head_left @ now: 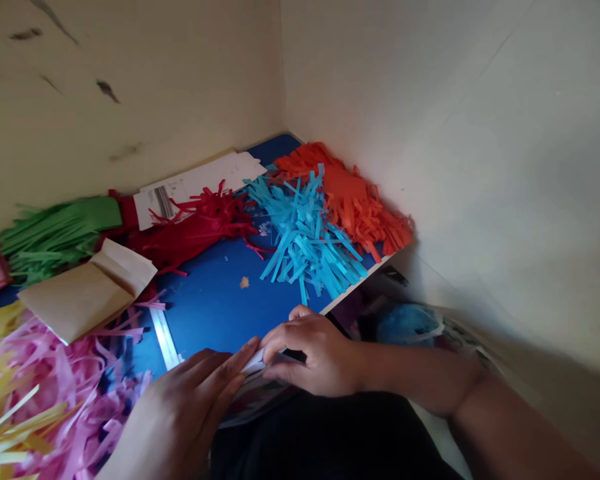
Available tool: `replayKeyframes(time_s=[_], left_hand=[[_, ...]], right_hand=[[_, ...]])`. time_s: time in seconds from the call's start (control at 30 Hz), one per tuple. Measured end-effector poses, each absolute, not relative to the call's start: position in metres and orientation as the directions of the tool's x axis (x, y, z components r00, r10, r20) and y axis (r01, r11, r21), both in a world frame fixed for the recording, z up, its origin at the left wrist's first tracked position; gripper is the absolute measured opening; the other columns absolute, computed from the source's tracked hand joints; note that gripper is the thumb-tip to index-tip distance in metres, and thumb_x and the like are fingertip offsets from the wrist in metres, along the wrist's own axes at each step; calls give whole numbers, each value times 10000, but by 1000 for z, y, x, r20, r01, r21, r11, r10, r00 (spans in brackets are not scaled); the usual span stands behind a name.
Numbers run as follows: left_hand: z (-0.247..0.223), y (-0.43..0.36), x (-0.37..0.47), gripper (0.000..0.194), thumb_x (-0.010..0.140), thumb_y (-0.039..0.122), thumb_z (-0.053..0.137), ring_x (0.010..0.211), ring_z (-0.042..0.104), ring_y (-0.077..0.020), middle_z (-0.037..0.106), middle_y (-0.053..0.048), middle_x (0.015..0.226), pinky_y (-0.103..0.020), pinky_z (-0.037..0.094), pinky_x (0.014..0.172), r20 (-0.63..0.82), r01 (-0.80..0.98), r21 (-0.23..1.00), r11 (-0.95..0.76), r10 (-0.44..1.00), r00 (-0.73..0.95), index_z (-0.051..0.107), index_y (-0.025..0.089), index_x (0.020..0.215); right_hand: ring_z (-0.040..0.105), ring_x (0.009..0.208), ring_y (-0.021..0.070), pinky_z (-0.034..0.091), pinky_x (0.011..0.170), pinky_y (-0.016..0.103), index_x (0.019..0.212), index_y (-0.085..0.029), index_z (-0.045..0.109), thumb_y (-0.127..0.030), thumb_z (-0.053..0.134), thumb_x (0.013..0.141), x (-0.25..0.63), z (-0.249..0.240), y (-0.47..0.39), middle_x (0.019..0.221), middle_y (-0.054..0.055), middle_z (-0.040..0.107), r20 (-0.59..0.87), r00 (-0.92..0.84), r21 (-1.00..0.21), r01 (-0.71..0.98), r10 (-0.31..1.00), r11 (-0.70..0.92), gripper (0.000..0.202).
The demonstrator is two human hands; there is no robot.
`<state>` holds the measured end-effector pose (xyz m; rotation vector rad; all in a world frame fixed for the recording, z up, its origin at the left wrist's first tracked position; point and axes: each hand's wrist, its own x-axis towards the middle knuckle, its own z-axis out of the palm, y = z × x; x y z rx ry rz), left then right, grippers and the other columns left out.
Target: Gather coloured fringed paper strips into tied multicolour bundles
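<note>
At the near edge of the blue table (215, 307), both hands meet over a folded white paper (254, 362). My left hand (187, 400) holds the paper's left side, fingers pressed together along its fold. On the other side, my right hand (313, 350) pinches the same fold between thumb and curled fingers. Below the hands, over the dark-clothed lap, a flat printed surface (260, 398) shows in part; I cannot tell whether it belongs to the paper. Nearest beyond the right hand lies fringed light-blue paper (305, 243).
Fringed paper in orange (350, 193), red (190, 230), green (70, 223), pink (55, 367) and yellow (0, 373) spreads over the table. A brown envelope (75, 293) and white printed sheets (205, 177) lie among it. Walls meet behind; bags (410, 323) sit below right.
</note>
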<state>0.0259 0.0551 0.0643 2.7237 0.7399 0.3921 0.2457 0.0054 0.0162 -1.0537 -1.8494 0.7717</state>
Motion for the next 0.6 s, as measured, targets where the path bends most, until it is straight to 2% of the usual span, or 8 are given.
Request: replayKeyframes(time_s=[0.17,0.37,0.47,0.6], left_hand=[[69,54,27,402,1010,316,369,614,665,-84,712,25,782,-156,486,530,188,438,335,-834,515,836,484,303,1396],[67,51,25,412,1010,305,352,649,667,-104,719,8,813,-175,499,543,213,428,285,-858,492,844,484,287,1399],[67,51,25,414,1007,278,347,649,659,-102,716,9,806,-176,496,549,239,416,268,-869,478,845,481,275,1399],[65,48,25,396,1002,337,370,655,666,-108,714,-9,809,-193,492,556,260,427,191,-884,466,846,538,199,1333]], right_hand=[[706,787,107,386,868,281,944,-220,576,-269,743,853,247,18,6,930,-26,764,370,-278,-810,372,887,454,197],[709,811,103,372,849,286,946,-220,539,-267,718,874,246,15,4,963,-27,761,435,-269,-791,342,860,507,199],[705,803,92,363,854,288,984,-220,552,-284,695,896,246,14,5,988,-26,759,433,-293,-764,382,852,520,181],[693,960,95,345,859,292,1054,-236,604,-301,593,970,246,14,6,1041,-11,754,430,-369,-705,433,824,562,107]])
